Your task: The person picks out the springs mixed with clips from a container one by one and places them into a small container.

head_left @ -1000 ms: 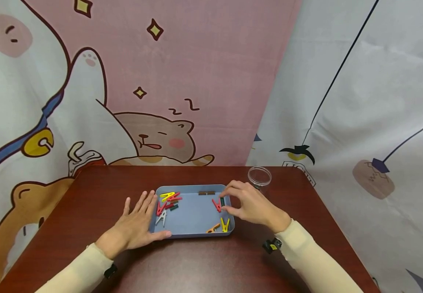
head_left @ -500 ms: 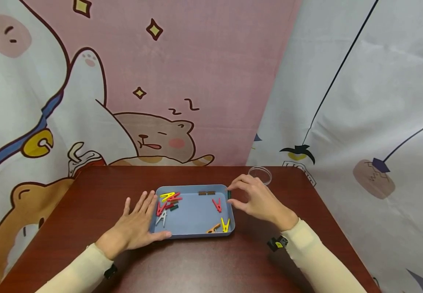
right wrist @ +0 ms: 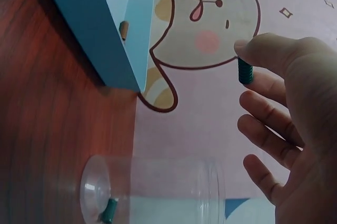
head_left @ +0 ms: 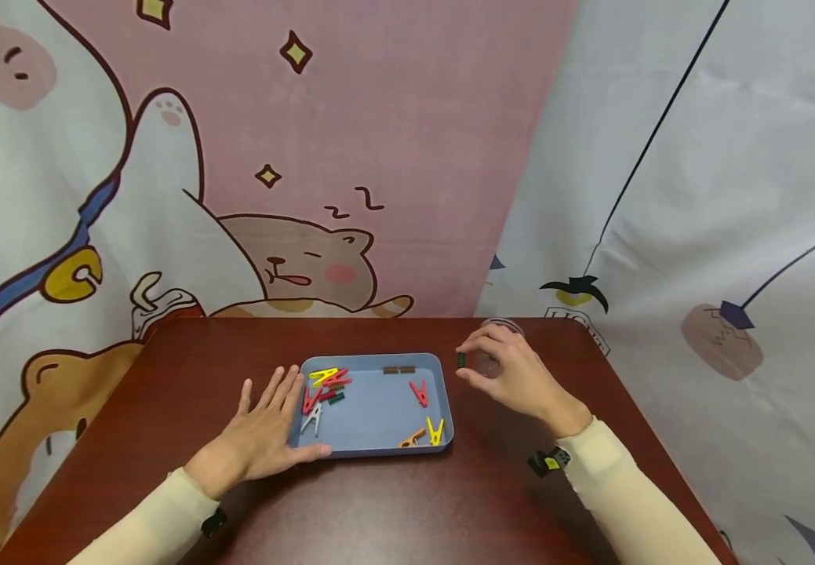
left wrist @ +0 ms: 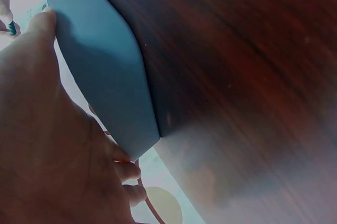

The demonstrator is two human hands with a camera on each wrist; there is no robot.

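My right hand (head_left: 520,380) pinches a dark green coil spring (right wrist: 245,71) upright between thumb and forefinger, the other fingers loosely bent. It hovers right of the blue tray (head_left: 372,428), close to a clear plastic jar (right wrist: 163,182), which it partly hides in the head view. Inside the jar, near its bottom, lies another green spring (right wrist: 109,211). The left hand (head_left: 255,443) rests with spread, straight fingers along the tray's left side, thumb at the front rim. In the tray's right half are a red clothespin (head_left: 419,393), a yellow clothespin (head_left: 435,431) and an orange clothespin (head_left: 412,439).
Two brown springs (head_left: 398,369) lie along the tray's back wall. Its left end has a white clothespin (head_left: 313,421), a yellow clip (head_left: 322,376), several red pieces and a green spring (head_left: 336,399). A printed cloth (head_left: 442,196) hangs behind the brown table (head_left: 379,510).
My right hand has lifted the green spring from beside the red clothespin, over the tray's right wall, toward the jar. The left hand has stayed in place.
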